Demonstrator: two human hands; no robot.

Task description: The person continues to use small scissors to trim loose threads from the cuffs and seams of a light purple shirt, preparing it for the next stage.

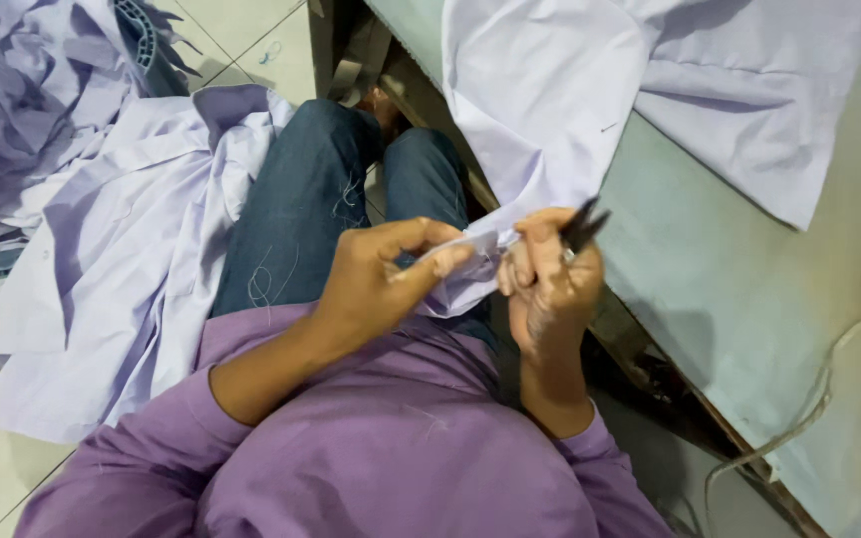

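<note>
Pale lilac shirt fabric (540, 110) is draped over the near edge of the grey-green tabletop (739, 289), and its lowest fold is drawn down off that edge into the space between the two hands, above the lap. The pinched part of the cloth runs roughly crosswise, from the left hand (376, 284) over to the right hand (548, 284), while the bulk of the garment lies up and away from both, spread on the tabletop.

The left hand is closed on the fold, with thumb and forefinger pressed together over the cloth's edge. The right hand is curled shut around a small black thread snipper (582, 227), whose dark tips stick up and to the right, above the knuckles and just beside the hanging cloth. The same hand's fingers also appear to touch the cloth; whether the blades themselves meet it cannot be told.

Of the two, the right hand is nearer the tabletop and the hanging body of the shirt; the left hand sits further out over the jeans (296, 214), on which loose threads are seen. More lilac garments are heaped on the tiled floor (251, 40) to the left, well apart from both hands. A pale cable (809, 408) is looped at the tabletop's lower right.
</note>
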